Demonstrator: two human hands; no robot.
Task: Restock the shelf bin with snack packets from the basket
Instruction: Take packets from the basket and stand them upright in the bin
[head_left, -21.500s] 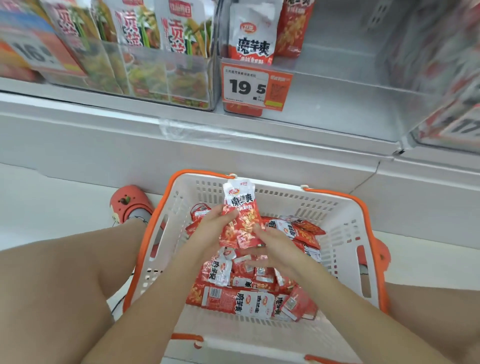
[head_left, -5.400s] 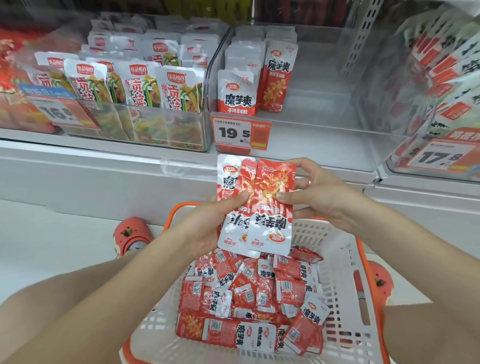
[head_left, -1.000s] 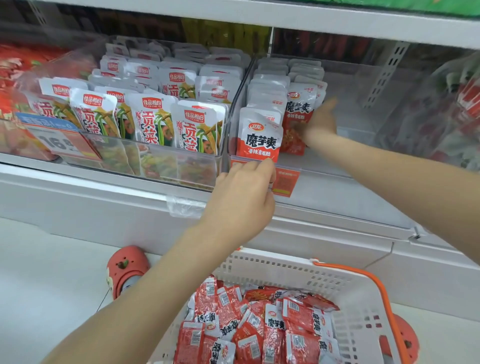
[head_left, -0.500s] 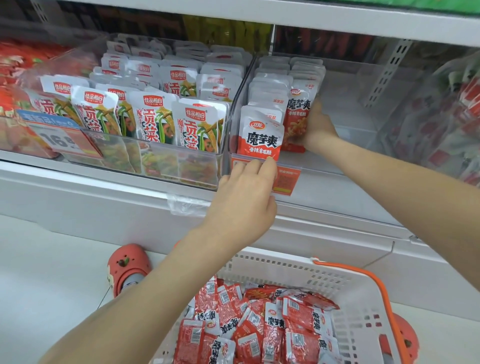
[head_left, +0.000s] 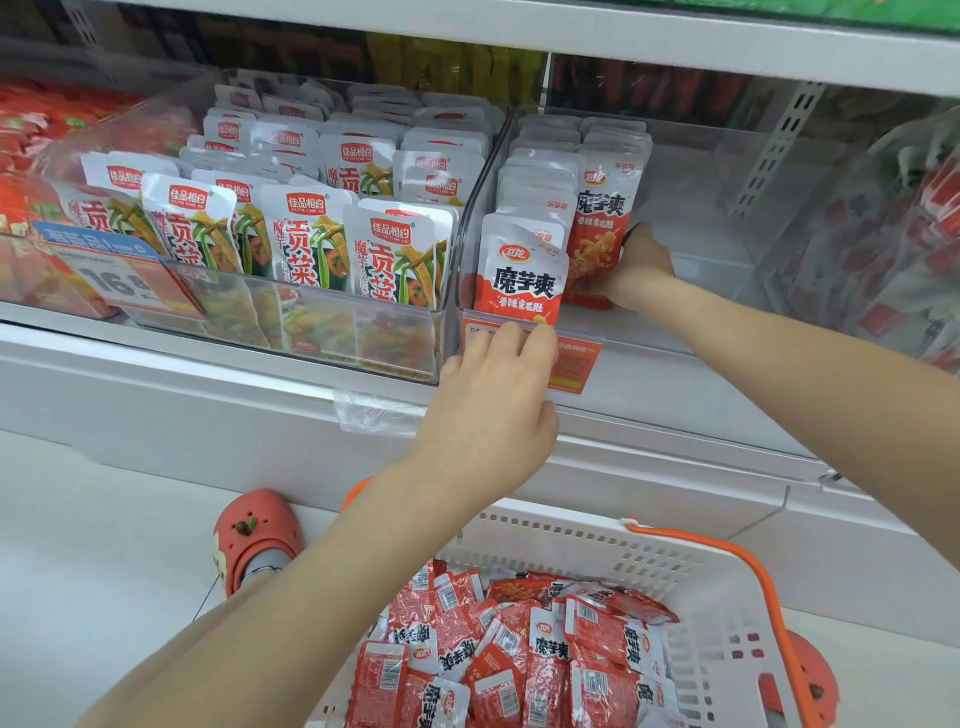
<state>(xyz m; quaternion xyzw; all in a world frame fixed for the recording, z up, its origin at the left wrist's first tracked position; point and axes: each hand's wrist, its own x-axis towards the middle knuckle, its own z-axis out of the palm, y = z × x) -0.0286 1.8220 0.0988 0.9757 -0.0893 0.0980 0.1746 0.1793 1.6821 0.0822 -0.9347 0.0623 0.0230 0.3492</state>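
In the shelf bin (head_left: 691, 306) – right hand (head_left: 636, 270) grips packets (head_left: 597, 234), fingers hidden | left hand (head_left: 493, 400) flat on rim

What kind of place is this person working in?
Most likely a grocery or convenience store aisle: clear plastic shelf bins of upright red-and-white snack packets, an orange price tag on the bin front, and a white shopping basket with orange handles on the floor.

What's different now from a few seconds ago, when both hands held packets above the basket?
The packets now stand in the clear bin. The right hand steadies the second row there; the left hand rests on the bin's front edge. The basket hasn't moved.
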